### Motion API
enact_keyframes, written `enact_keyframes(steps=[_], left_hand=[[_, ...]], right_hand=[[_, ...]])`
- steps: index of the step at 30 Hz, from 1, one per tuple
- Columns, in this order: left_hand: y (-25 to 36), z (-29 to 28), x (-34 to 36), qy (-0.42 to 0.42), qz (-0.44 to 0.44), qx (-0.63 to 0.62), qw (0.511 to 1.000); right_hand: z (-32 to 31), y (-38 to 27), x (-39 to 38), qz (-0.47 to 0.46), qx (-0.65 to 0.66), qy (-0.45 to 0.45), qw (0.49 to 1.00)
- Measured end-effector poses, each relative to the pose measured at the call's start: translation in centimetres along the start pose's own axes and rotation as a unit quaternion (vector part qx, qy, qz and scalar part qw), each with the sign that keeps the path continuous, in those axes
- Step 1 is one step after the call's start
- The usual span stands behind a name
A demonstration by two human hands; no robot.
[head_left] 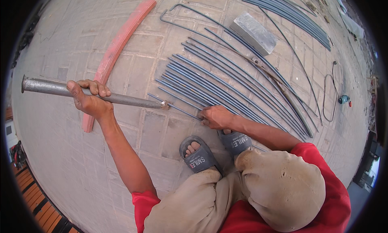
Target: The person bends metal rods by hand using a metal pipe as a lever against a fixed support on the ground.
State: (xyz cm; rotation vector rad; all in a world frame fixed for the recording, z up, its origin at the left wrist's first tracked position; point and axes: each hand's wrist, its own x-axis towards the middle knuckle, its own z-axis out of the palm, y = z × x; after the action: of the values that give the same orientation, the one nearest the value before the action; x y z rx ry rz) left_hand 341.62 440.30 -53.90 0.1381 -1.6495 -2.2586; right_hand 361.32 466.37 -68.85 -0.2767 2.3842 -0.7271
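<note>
My left hand [95, 99] is wrapped round a grey metal pipe [133, 100], flared at its far left end and rough at its right end. Close to that right end runs a thin steel rod [184, 112]; whether the two touch I cannot tell. The fingers of my right hand [218, 117] are closed on this rod near its lower end, just in front of my sandals. Beside the hand lies a bundle of similar straight steel rods [202, 85], spread side by side on the paving.
A red-painted bar [117, 51] lies beyond my left hand. Past the rods are a grey block [254, 32], a long flat-ended bar [289, 97] and hooked rods [190, 27]. More rods [289, 14] lie far right, with a thin cable [326, 97] nearby. My sandals [198, 154] stand close.
</note>
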Motion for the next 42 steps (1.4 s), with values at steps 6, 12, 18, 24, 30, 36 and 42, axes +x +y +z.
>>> enact_keyframes(steps=[6, 12, 18, 24, 30, 36, 42], left_hand=[[2.5, -1.3, 0.3, 0.003, 0.083, 0.108, 0.991], [5.9, -3.8, 3.7, -0.058, 0.051, 0.051, 0.996], [4.9, -3.7, 3.4, -0.063, 0.048, 0.023, 0.997], [5.1, -2.4, 2.9, -0.01, 0.062, 0.024, 0.998], [4.5, -2.4, 3.1, -0.01, 0.071, 0.049, 0.996], [6.5, -0.8, 3.0, 0.003, 0.027, 0.097, 0.995], [7.6, -2.1, 3.2, 0.003, 0.018, -0.003, 1.0]], right_hand=[[-7.1, 7.2, -4.7, 0.092, 0.116, 0.337, 0.93], [-11.0, 21.6, -13.0, 0.288, -0.039, 0.413, 0.863], [-5.0, 21.4, -19.0, 0.357, -0.09, 0.344, 0.864], [-4.0, 25.1, -21.9, 0.358, -0.106, 0.291, 0.881], [-6.4, 23.7, -22.1, 0.243, 0.068, 0.172, 0.952], [-8.3, 12.1, -23.1, 0.396, 0.467, 0.13, 0.78], [-13.4, 7.2, -24.8, 0.38, 0.444, 0.006, 0.811]])
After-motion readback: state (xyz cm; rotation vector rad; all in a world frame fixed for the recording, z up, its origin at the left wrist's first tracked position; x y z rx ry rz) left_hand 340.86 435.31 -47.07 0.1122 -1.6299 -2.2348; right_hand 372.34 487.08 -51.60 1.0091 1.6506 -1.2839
